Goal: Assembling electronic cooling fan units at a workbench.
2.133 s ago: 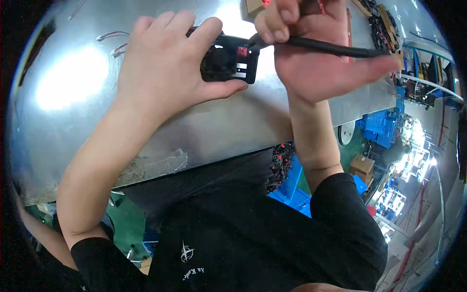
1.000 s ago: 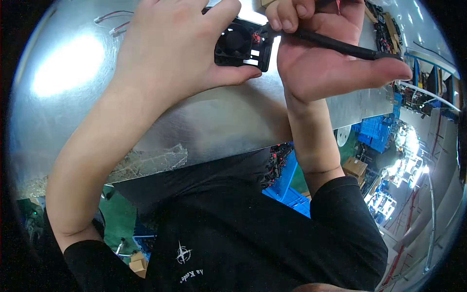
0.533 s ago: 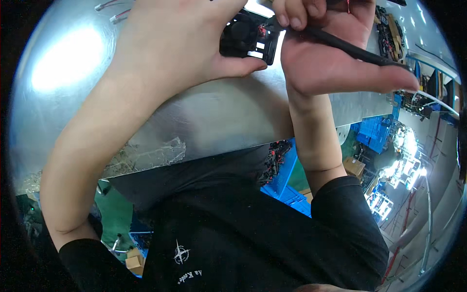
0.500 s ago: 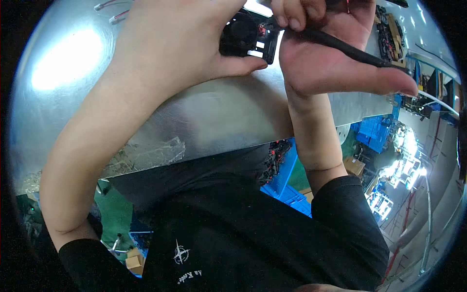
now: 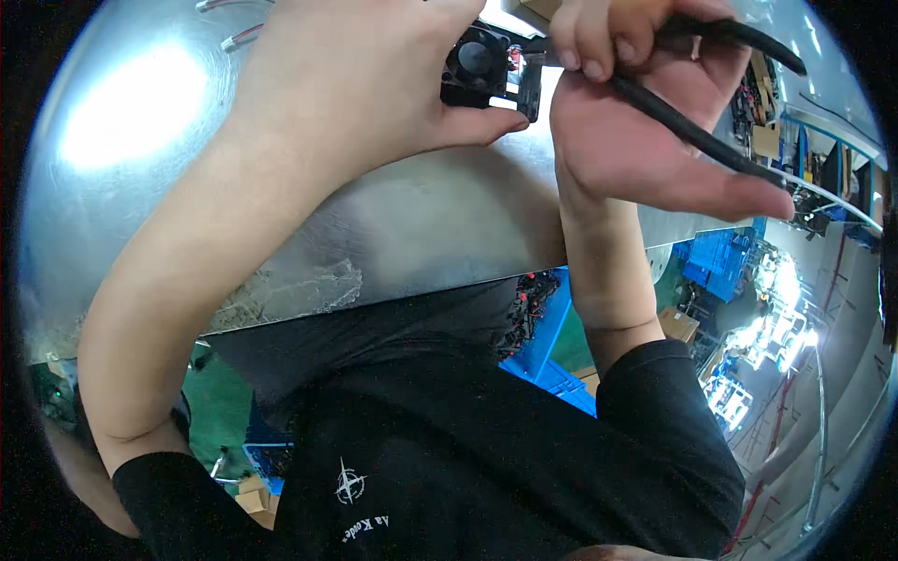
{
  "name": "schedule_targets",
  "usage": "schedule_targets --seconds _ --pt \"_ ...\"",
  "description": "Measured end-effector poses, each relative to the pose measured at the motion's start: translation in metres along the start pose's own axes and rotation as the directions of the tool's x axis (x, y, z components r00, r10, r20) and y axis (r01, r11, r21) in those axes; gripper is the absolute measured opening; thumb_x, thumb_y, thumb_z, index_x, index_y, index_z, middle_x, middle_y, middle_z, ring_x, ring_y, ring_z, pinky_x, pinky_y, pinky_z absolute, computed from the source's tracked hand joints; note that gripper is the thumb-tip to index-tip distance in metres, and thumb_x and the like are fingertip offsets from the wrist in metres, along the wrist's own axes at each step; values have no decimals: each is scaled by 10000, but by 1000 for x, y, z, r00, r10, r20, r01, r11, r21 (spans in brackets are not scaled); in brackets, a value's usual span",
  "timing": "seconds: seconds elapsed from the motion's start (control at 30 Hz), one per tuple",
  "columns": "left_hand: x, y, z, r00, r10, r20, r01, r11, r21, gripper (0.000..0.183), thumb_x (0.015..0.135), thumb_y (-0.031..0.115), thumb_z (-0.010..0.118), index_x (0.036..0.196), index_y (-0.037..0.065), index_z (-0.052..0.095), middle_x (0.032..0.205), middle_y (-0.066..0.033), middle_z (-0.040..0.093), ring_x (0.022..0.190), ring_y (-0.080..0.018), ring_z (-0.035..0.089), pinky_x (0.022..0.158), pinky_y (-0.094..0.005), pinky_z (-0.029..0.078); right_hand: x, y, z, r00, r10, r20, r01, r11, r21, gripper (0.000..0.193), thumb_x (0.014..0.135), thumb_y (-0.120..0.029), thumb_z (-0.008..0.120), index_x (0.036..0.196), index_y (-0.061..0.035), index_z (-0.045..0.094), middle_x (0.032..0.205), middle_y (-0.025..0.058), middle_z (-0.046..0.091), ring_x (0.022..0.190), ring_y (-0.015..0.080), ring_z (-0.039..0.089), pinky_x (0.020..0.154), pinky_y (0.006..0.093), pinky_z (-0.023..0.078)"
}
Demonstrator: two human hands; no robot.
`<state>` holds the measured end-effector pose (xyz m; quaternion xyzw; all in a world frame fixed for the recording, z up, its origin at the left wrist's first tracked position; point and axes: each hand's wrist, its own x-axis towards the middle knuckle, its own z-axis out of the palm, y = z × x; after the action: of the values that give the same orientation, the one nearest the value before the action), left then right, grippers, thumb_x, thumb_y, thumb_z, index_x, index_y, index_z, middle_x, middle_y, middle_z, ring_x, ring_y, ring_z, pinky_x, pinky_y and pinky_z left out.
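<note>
My left hand [image 5: 374,84] grips a black plastic housing [image 5: 531,96] from its left side, thumb along the near edge. A small black cooling fan [image 5: 475,58] sits in the housing, with a bit of red beside it. My right hand [image 5: 645,112], palm turned up, is closed around black-handled pliers [image 5: 669,117]. Their two long handles spread apart toward the right. The jaw end reaches the right side of the housing, partly covered by my fingers; I cannot tell what it grips.
Under my hands is a metal worktop [image 5: 449,224] with torn clear tape [image 5: 327,285] near its edge. Thin wires with white connectors [image 5: 234,42] lie at the far left. A blue bin [image 5: 538,327] of dark and red parts stands below the edge. Black parts [image 5: 753,93] lie at far right.
Both hands have shifted slightly right and nearer with the housing and pliers. The housing has tilted so the fan shows more plainly, and more of the upper plier handle shows.
</note>
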<state>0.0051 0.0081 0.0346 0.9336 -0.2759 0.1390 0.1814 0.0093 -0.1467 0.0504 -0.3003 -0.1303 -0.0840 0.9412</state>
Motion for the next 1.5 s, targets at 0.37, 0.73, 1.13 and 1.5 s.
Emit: schedule_targets --seconds 0.37,0.73,1.13,1.5 --pt "4 -7 19 999 -25 28 24 1000 11 598 752 633 784 873 69 625 825 -127 606 815 -301 621 776 -421 436 5 4 -2 993 45 -114 -59 990 -132 1226 581 -1109 372 1184 -56 547 780 28 415 641 137 378 618 300 354" --pt "-1 -5 16 998 -59 -36 60 998 23 648 714 707 770 1021 143 684 912 -107 652 900 -282 656 809 -449 442 9 4 -19 981 74 180 83 677 -731 1270 519 -1114 353 1177 -40 517 777 43 467 633 128 413 566 267 351" --pt "14 -28 -10 975 163 -154 -167 986 -17 382 786 237 663 1150 130 710 1097 -113 689 1051 -340 646 954 -478 465 72 -52 -76 916 400 25 -372 874 -313 938 883 -895 297 1183 -49 567 756 -15 414 555 90 353 522 249 289" --pt "-4 -4 -23 869 -313 382 411 888 -208 659 803 611 760 1037 -4 714 950 -219 694 906 -391 675 813 -483 539 38 -73 -44 438 884 -161 -423 45 -905 604 1080 -568 400 1003 -41 685 677 -16 601 505 40 478 460 210 391"
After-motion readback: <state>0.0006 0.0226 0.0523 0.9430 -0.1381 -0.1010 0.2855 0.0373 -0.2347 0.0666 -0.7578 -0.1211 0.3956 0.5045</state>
